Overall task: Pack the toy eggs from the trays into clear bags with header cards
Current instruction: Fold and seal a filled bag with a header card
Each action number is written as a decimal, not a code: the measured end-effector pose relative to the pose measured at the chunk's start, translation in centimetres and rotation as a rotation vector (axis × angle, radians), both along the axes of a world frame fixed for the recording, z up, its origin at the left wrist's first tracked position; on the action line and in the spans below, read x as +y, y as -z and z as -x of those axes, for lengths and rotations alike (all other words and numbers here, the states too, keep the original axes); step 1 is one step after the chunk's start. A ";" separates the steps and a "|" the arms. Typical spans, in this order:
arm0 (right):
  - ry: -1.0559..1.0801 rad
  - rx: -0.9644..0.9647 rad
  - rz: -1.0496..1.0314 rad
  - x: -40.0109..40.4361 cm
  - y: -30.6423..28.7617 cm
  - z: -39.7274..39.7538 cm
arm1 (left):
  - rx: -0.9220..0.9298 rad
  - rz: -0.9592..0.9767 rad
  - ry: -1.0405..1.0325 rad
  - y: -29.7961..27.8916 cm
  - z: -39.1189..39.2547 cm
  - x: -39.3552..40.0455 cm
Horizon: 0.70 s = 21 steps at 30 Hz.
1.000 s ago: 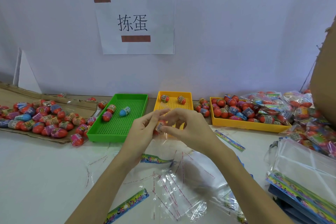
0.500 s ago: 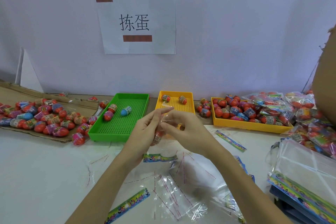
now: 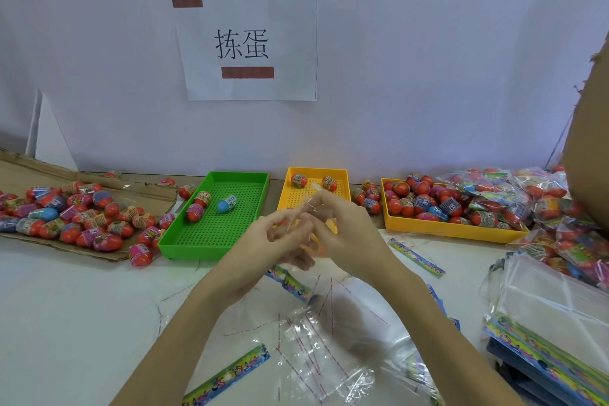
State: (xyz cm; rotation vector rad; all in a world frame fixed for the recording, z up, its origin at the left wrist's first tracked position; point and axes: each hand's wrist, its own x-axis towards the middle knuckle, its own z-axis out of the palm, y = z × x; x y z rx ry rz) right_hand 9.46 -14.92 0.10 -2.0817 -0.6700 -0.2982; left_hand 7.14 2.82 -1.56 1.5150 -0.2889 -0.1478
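Note:
My left hand (image 3: 273, 237) and my right hand (image 3: 344, 234) meet above the table in front of the small yellow tray (image 3: 316, 171). Together they pinch the top of a clear bag (image 3: 308, 206), whose film hangs down between them. The fingers are blurred, and I cannot tell what the bag holds. The green tray (image 3: 184, 242) has three toy eggs in it, one of them blue (image 3: 227, 203). Two eggs (image 3: 299, 180) lie in the small yellow tray. The large yellow tray (image 3: 445, 231) is heaped with eggs.
Loose eggs (image 3: 66, 214) cover a cardboard sheet at the left. Packed bags (image 3: 494, 184) pile up at the right, beside a cardboard box (image 3: 590, 148). Crumpled clear bags (image 3: 313, 356) and header card strips (image 3: 230, 372) lie under my arms. A stack of empty bags (image 3: 553, 313) sits at the front right.
The egg seen between my fingertips has gone from view among my fingers. Both hands stay together on the bag, their fingers shifting along its top.

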 end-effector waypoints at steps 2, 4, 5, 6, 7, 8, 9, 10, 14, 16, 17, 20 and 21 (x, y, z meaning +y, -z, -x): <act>-0.009 0.041 -0.027 -0.2 0.1 -0.3 | -0.037 -0.026 -0.001 0.4 0.0 0.3; 0.007 0.046 -0.092 -0.1 0.3 -0.3 | -0.037 -0.017 -0.042 0.5 -0.1 0.5; 0.024 0.034 -0.147 0.0 0.4 -0.3 | -0.035 -0.016 -0.083 0.5 -0.2 0.6; 0.046 0.028 -0.219 0.1 0.5 -0.3 | -0.033 -0.018 -0.146 0.5 -0.4 0.7; 0.070 0.032 -0.294 0.1 0.5 -0.4 | -0.035 -0.025 -0.228 0.5 -0.5 0.8; 0.096 0.038 -0.342 0.1 0.6 -0.5 | -0.047 -0.037 -0.320 0.6 -0.7 1.0; 0.121 0.038 -0.343 0.0 0.8 -0.7 | -0.068 -0.046 -0.407 0.7 -0.9 1.3; 0.137 0.031 -0.296 0.0 1.1 -0.9 | -0.091 -0.040 -0.478 0.8 -1.0 1.5; 0.109 0.005 0.048 1.0 3.4 -0.9 | -0.176 0.063 -0.660 1.3 -1.5 2.0; 0.097 -0.023 0.210 1.9 4.2 -1.0 | -0.200 0.098 -0.719 1.5 -1.7 2.2; 0.094 -0.018 0.254 2.3 4.5 -1.1 | -0.203 0.106 -0.736 1.5 -1.8 2.3; 0.129 0.027 0.327 2.9 4.7 -1.6 | -0.196 0.105 -0.754 1.7 -1.9 2.5; 0.143 0.037 0.348 3.1 4.7 -1.7 | -0.191 0.106 -0.755 1.7 -2.0 2.5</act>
